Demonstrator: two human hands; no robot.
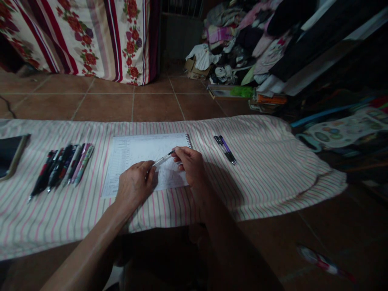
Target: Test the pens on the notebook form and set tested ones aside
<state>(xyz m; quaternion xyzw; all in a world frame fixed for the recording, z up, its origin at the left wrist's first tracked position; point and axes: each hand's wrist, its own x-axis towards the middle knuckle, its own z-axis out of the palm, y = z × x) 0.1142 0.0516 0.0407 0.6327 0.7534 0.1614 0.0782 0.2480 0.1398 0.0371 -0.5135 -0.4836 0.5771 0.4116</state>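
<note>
My left hand [135, 185] and my right hand [190, 163] both grip one pen [163, 159], each at an end, fingers closed. They hover over a white spiral-bound notebook [133, 155] lying open on a striped cloth [266, 161]. Left of the notebook lies a row of several pens [62, 166]. Two more pens [225, 149], one black and one purple, lie to the right of the notebook.
A dark phone or case [10, 155] rests at the cloth's left edge. Beyond is brown tiled floor [121, 105], a floral striped bedcover [85, 36] at back left, and a heap of clothes [242, 44] at back right. Clutter sits on the right.
</note>
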